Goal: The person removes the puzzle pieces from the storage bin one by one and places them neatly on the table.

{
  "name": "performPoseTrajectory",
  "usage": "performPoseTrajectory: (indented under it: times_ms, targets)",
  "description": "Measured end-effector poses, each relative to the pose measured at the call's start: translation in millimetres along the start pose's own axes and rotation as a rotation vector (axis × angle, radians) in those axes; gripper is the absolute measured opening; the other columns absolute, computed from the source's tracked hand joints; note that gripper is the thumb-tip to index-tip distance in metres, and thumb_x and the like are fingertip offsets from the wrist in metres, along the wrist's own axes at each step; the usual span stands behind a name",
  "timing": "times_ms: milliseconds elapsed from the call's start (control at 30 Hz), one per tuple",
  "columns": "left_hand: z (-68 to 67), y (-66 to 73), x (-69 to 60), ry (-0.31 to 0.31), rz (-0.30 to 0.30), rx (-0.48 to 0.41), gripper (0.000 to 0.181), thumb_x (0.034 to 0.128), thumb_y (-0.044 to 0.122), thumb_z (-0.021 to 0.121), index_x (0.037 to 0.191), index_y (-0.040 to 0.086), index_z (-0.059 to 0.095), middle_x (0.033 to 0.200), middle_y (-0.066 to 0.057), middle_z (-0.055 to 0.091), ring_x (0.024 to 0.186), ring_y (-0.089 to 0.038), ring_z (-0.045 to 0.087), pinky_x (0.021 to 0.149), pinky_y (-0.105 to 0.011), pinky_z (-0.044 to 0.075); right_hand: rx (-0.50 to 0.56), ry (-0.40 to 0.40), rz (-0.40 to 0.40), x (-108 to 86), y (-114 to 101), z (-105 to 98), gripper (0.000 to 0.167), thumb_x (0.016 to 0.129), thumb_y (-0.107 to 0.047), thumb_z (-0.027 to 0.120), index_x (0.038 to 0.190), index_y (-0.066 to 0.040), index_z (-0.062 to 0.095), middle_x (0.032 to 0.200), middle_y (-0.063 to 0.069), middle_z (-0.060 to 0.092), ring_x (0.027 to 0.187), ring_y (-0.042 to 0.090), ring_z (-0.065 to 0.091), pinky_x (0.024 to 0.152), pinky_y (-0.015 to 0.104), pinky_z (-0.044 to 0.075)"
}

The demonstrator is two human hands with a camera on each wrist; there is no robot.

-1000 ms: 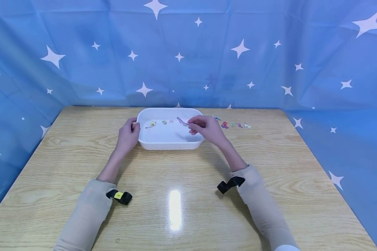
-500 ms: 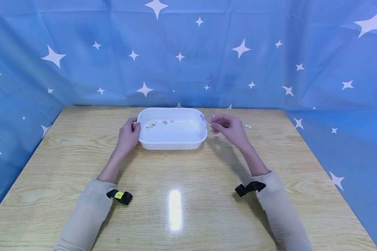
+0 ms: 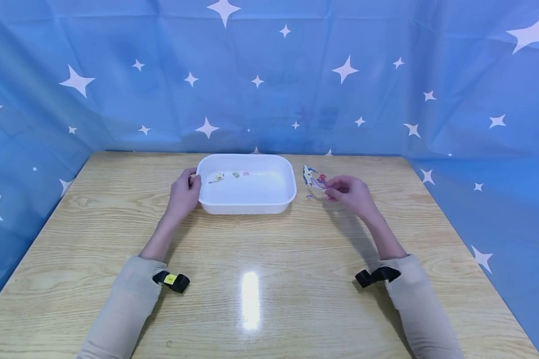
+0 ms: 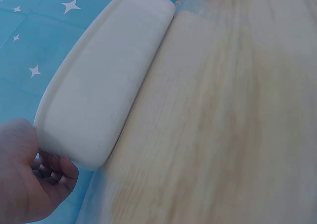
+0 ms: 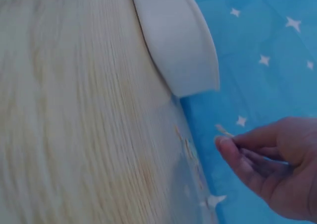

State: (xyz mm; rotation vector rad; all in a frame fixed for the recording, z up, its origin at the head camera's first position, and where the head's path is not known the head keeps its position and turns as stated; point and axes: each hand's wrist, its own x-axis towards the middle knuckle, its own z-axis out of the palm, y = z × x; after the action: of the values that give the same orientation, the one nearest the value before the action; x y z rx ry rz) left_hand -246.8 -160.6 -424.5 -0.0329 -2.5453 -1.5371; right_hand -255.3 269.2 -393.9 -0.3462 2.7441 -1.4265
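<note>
Your right grip (image 3: 348, 193) pinches a thin purple-and-white cutout (image 3: 316, 184) between thumb and fingertips, holding it above the counter (image 3: 215, 249), at about 3 o'clock from the white tray (image 3: 247, 209). Your left grip (image 3: 185, 192) grasps the tray's 9 o'clock end by the rim. Around the held cutout lie a blue-and-white piece (image 3: 308, 173) at 11 o'clock, a red piece (image 3: 322, 176) at 1 and a tiny piece (image 3: 309, 198) at 7. Expect the cutout to be feather-light, fairly flexible and easily creased; whether it is slick, you can't tell. Pinch it lightly near one end; on pieces lying flat, lift an edge with a fingertip first.
</note>
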Motion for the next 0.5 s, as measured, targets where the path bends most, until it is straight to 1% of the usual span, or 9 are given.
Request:
performPoseTrajectory:
  times_ms: [133,267,500]
  targets:
    - [-0.5,0.4,-0.3,-0.001,-0.001,0.0,0.043,0.1079,0.019,0.041,0.142,-0.007,0.048,0.082,-0.008,0.047,0.066,-0.019,0.045,0.053,-0.024,0.039,-0.075,-0.04,0.04,-0.6,6.2,-5.9,0.02,0.098,-0.008,0.066,0.112,0.006,0.07,0.1,0.024,0.071,0.088,0.034,0.07,0.075,0.037,0.059]
    - [-0.3,0.4,-0.5,0.001,0.001,0.006,0.043,0.1077,0.019,0.041,0.141,-0.007,0.048,0.082,-0.008,0.047,0.066,-0.018,0.045,0.053,-0.024,0.039,-0.129,-0.08,0.088,0.8,14.4,-8.1,0.018,0.098,-0.01,0.067,0.11,0.002,0.072,0.096,0.018,0.072,0.086,0.029,0.069,0.071,0.032,0.057]
    - [-0.3,0.7,-0.3,0.004,0.005,0.012,0.043,0.1078,0.018,0.041,0.141,-0.008,0.048,0.082,-0.008,0.047,0.066,-0.019,0.045,0.053,-0.023,0.038,-0.133,-0.15,0.077,2.9,26.5,-8.2,0.018,0.097,-0.009,0.068,0.108,0.005,0.071,0.093,0.017,0.071,0.078,0.023,0.068,0.068,0.03,0.057]
